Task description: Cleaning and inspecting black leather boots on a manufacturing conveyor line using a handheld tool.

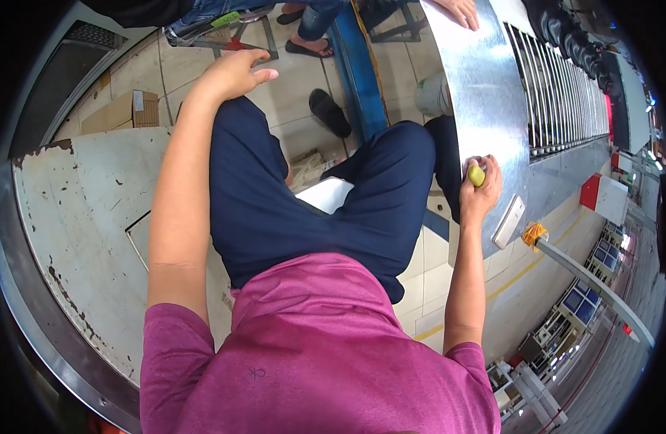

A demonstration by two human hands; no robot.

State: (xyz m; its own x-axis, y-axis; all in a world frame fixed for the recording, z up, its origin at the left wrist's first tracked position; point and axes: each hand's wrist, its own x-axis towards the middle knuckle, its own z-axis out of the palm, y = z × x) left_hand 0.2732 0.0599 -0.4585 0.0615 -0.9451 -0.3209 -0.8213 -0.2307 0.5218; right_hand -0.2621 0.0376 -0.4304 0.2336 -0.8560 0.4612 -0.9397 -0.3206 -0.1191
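My left hand (232, 76) hangs above my left knee with its fingers apart and nothing in it. On the metal table (485, 90) at the right rests my right hand (480, 201), its fingers wrapped round a tool with a rounded yellow-green handle (476, 176). Only the handle's end shows; the rest of the tool is hidden under the hand, so its kind cannot be made out. Just beside my right wrist a pale smartphone (509, 221) lies on the table near its corner.
Another person's hand (459, 10) lies on the far end of the table. Metal rollers (553, 90) run along its right side. A worn white panel (87, 210) stands left of me. On the tiled floor are a cardboard box (123, 112) and a black slipper (329, 113).
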